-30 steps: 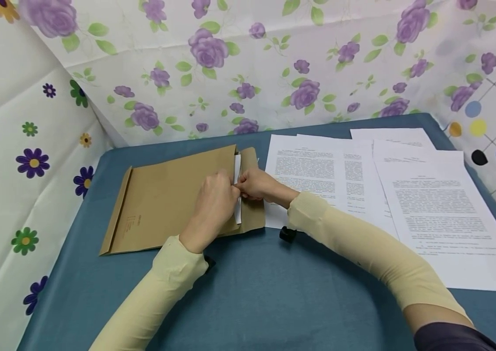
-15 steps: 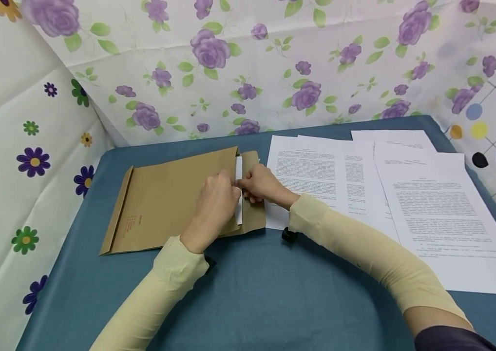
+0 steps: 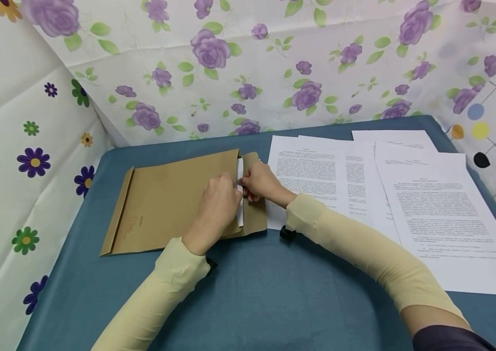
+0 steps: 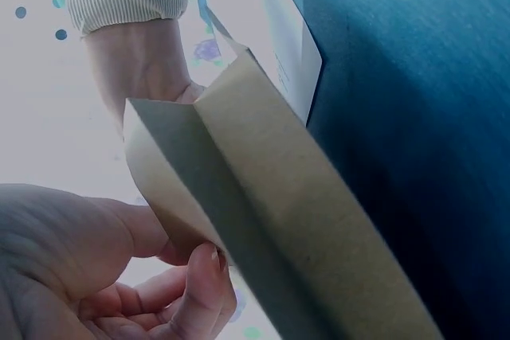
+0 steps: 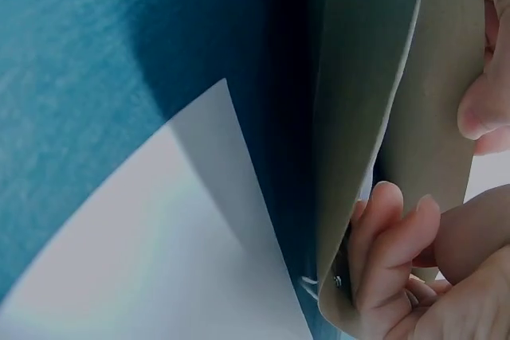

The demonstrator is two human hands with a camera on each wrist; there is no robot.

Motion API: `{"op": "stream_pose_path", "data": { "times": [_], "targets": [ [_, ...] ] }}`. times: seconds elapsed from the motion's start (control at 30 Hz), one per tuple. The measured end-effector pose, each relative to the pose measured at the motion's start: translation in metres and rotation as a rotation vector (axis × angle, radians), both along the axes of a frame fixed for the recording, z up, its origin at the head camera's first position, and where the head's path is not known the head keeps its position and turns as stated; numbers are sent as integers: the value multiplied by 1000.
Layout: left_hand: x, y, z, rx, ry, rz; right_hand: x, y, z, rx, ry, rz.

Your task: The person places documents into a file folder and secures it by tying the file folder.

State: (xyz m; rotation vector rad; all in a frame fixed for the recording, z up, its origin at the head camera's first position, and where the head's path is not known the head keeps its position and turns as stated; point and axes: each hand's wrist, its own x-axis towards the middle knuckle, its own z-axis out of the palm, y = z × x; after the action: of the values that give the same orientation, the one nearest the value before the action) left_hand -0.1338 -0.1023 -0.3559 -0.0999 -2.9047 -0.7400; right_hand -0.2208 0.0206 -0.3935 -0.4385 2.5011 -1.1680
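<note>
A brown paper envelope (image 3: 173,200) lies on the table with its mouth to the right, its flap (image 3: 254,214) folded out. A white paper strip (image 3: 240,214) shows in the mouth. My left hand (image 3: 217,202) pinches the upper panel's edge at the mouth, thumb against fingers in the left wrist view. My right hand (image 3: 263,183) is at the same mouth, over the flap. In the right wrist view its curled fingers (image 5: 398,236) sit between flap and panel and seem to pinch the panel's edge; the exact contact is partly hidden.
Several printed sheets (image 3: 445,214) overlap on the right of the blue-covered table (image 3: 274,302); one sheet reaches the envelope's flap. A flowered cloth (image 3: 270,63) hangs behind the table. A small metal clasp (image 5: 337,281) shows at the flap.
My right fingertips have drawn slightly away from the left hand, along the mouth. The left hand has hardly moved and keeps its pinch. Envelope and sheets lie about where they were.
</note>
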Motion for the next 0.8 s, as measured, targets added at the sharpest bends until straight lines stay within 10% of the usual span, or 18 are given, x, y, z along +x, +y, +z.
{"op": "stream_pose_path", "data": {
  "times": [0.8],
  "targets": [
    [-6, -2, -4, 7, -17, 5, -9, 15, -4, -32, 127, -10]
  ]
}}
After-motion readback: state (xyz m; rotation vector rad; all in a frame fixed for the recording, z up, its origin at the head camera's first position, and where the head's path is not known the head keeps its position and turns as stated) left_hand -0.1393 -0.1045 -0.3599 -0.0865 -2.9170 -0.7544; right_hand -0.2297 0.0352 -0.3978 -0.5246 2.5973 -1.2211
